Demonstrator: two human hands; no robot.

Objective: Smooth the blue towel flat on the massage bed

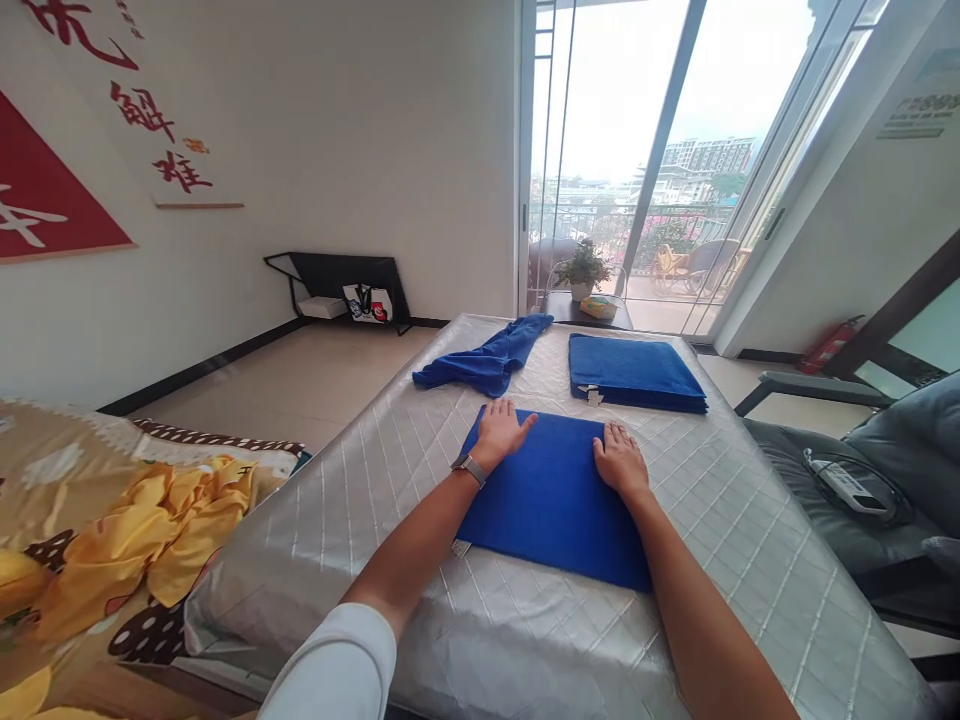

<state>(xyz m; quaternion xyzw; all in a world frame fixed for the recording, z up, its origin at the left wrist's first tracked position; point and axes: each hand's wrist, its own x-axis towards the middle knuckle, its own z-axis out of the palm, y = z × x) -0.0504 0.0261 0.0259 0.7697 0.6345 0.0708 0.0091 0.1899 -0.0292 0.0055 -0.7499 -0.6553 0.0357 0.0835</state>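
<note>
A blue towel lies flat and smooth on the silvery quilted mattress in front of me. My left hand rests open on its far left corner, fingers stretched forward, a watch on the wrist. On the far right corner my right hand lies open, palm down. A small white label sticks out at the towel's near left corner. Beyond it to the right sits a stack of folded blue towels with white labels at its near edge. A crumpled blue towel lies past my left hand.
At the left is a bed with a patterned sheet and a yellow cloth. A grey armchair holding a power strip stands at the right. Past the mattress, a potted plant stands on a small table before glass sliding doors.
</note>
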